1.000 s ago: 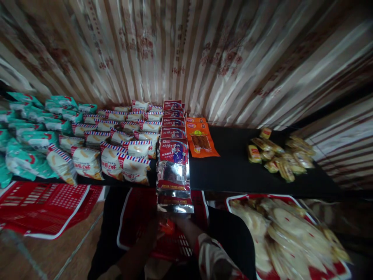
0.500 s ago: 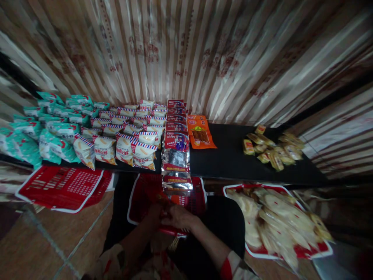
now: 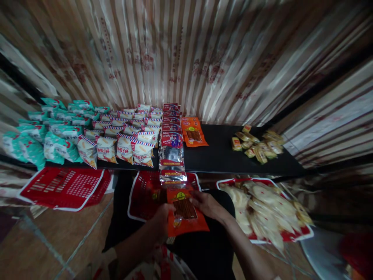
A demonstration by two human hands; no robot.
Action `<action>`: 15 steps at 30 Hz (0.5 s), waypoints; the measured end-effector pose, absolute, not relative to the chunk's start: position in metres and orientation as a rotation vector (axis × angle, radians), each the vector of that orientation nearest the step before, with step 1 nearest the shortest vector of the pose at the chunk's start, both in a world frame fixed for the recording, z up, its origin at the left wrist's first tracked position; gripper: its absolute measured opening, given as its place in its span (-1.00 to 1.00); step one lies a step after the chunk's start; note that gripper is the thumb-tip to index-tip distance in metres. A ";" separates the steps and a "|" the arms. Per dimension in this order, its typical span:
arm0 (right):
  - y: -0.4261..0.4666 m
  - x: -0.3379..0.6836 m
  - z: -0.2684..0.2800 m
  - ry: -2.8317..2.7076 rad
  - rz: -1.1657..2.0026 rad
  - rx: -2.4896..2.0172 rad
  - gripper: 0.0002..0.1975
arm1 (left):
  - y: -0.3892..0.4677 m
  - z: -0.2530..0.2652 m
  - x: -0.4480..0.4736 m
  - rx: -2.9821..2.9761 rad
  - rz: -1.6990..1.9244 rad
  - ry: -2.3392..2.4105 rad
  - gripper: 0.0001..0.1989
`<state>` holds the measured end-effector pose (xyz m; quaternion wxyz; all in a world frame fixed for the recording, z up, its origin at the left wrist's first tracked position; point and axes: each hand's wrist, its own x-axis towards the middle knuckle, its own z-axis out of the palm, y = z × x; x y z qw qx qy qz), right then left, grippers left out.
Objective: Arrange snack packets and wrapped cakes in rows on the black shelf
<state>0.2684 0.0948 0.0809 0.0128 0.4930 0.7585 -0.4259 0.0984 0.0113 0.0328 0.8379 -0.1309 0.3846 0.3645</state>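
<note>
An orange snack packet (image 3: 189,225) with a window showing brown strips is held face up over my lap. My left hand (image 3: 162,221) is closed on its left edge. On its upper right edge lies my right hand (image 3: 208,205), thumb over the front and other fingers partly hidden. Just beyond, a red basket (image 3: 139,200) with a white rim sits under the shelf edge, its inside dim. A similar orange packet (image 3: 194,135) lies on the black shelf (image 3: 215,153), beside a row of overlapping dark red packets (image 3: 171,139).
White snack bags (image 3: 124,147) and teal bags (image 3: 60,146) stand in rows on the left. Small yellow packs (image 3: 259,146) lie heaped on the right. Below them a red basket (image 3: 305,233) holds pale bagged food (image 3: 272,210). Another red basket (image 3: 61,188) is at lower left.
The orange packet has come up out of the basket toward me, between both hands. My hands have moved apart to its two sides. The view has shifted slightly.
</note>
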 end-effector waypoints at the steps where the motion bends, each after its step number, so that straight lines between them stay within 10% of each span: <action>1: 0.094 0.274 0.086 2.361 -1.325 1.556 -0.63 | 0.010 0.036 0.105 -0.307 0.761 0.773 -0.46; 15: 0.108 0.365 0.136 2.484 -1.035 2.031 -0.59 | 0.044 0.127 0.185 -0.046 0.896 0.896 -0.52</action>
